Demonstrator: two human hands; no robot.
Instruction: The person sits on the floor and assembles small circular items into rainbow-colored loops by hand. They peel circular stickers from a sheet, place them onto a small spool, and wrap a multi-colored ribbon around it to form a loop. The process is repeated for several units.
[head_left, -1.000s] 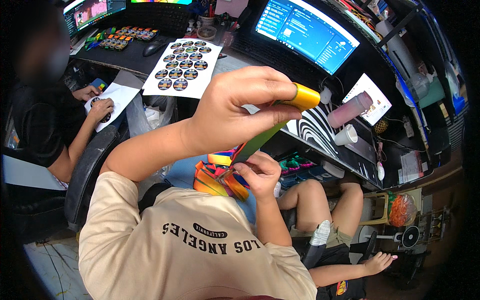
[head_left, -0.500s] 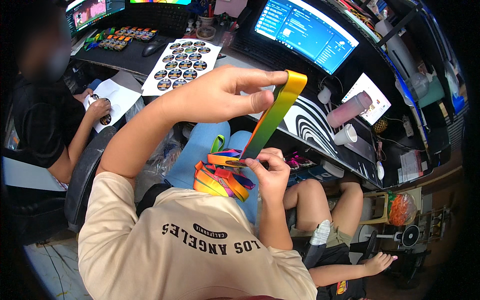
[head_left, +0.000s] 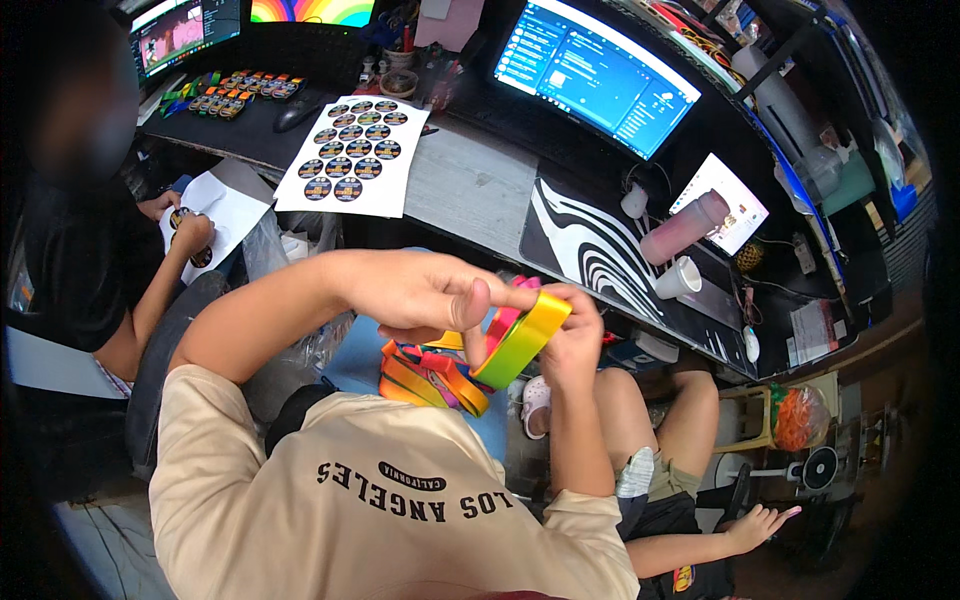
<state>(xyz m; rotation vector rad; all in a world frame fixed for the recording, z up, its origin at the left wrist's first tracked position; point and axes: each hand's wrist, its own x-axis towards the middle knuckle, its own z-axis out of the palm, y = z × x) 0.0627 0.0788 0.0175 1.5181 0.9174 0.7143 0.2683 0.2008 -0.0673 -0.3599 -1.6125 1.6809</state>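
Note:
A rainbow ribbon (head_left: 522, 342), yellow, green and pink, is looped between my two hands above my lap. My left hand (head_left: 425, 292) has its index finger stretched through the top of the loop, with the thumb raised and another finger pointing down beside the band. Behind the ribbon, my right hand (head_left: 578, 335) pinches it with bent fingers, partly covered by the band. Below, a pile of multicoloured ribbons (head_left: 425, 382) in orange, yellow, green and purple lies on my blue-trousered lap.
On the desk lie a sheet of round black stickers (head_left: 345, 150), rows of ribboned medals (head_left: 245, 92), a white cup (head_left: 679, 278) and a pink bottle (head_left: 685, 228). A co-worker at left handles paper (head_left: 225, 210). Another person's bare legs (head_left: 640, 420) are close on my right.
My left hand has come down and my right hand has risen toward it. The ribbon, stretched long between them before, is now a shorter loop held close together.

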